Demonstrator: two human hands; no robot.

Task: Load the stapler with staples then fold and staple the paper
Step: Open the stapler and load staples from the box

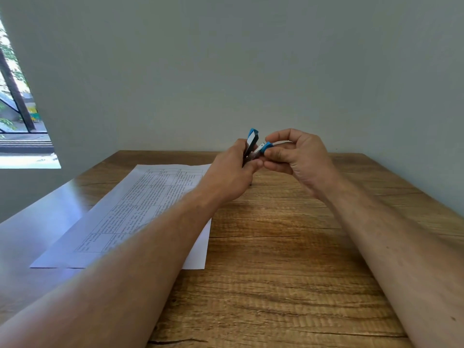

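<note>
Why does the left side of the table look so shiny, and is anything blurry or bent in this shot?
Head view: daylight from the window glares pale off the table at left and washes the paper. The paper's print is too soft to read. The wide lens bends the window frame and stretches both forearms. The stapler is small and slightly blurred.

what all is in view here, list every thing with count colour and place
small blue and black stapler: one, blue ends, black and metal body, hinged open, held in the air above the far middle of the table
printed white paper sheets: at least two by the near edges, white with a black table of text, flat and unfolded on the table's left half
brown wood-grain table: one, fills the lower view
plain grey-green wall: one, behind the table
window: one, far left, trees outside
left hand: one, grips the stapler's body
right hand: one, pinches the stapler's blue end
</note>
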